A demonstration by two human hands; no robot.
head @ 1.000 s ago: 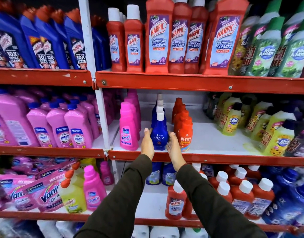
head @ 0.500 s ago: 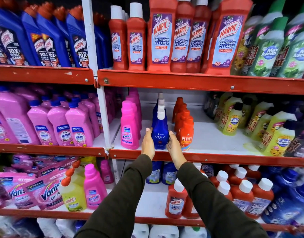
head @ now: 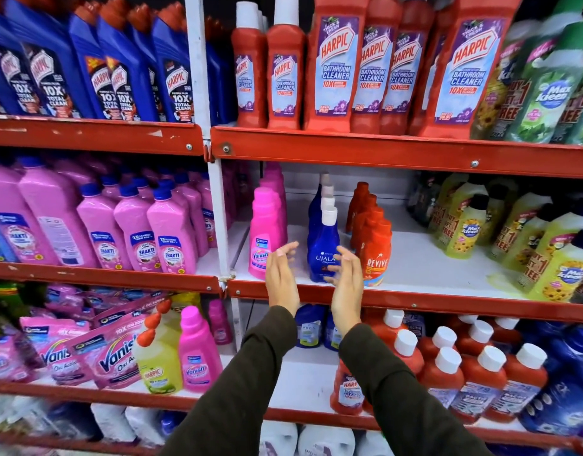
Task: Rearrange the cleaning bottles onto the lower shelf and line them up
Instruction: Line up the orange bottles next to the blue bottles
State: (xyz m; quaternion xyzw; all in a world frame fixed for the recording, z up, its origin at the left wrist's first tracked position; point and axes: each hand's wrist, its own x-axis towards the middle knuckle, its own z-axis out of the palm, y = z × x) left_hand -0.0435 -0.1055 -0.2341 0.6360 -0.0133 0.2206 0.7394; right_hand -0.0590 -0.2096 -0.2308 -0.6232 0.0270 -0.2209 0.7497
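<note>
A blue Ujala bottle (head: 322,248) with a white cap stands at the front of a row of like bottles on the white middle shelf (head: 415,258). My left hand (head: 281,278) and my right hand (head: 347,281) hover either side of it, fingers spread, a little in front of it and holding nothing. A pink Vanish bottle (head: 265,232) stands to its left. To its right an orange Revive bottle (head: 375,255) heads its own row. On the shelf below stand small blue bottles (head: 308,327) and red Harpic bottles (head: 477,380) with white caps.
Red shelf rails (head: 398,149) cross the view and a white upright post (head: 214,205) splits the bays. Tall red Harpic Bathroom Cleaner bottles (head: 336,67) fill the top shelf. Yellow-green Max Kleen bottles (head: 501,232) stand at right, pink Shakti bottles (head: 135,232) at left.
Both hands have let go of the front Ujala bottle and drawn back slightly with fingers spread. The bottle stays upright at the shelf's front edge.
</note>
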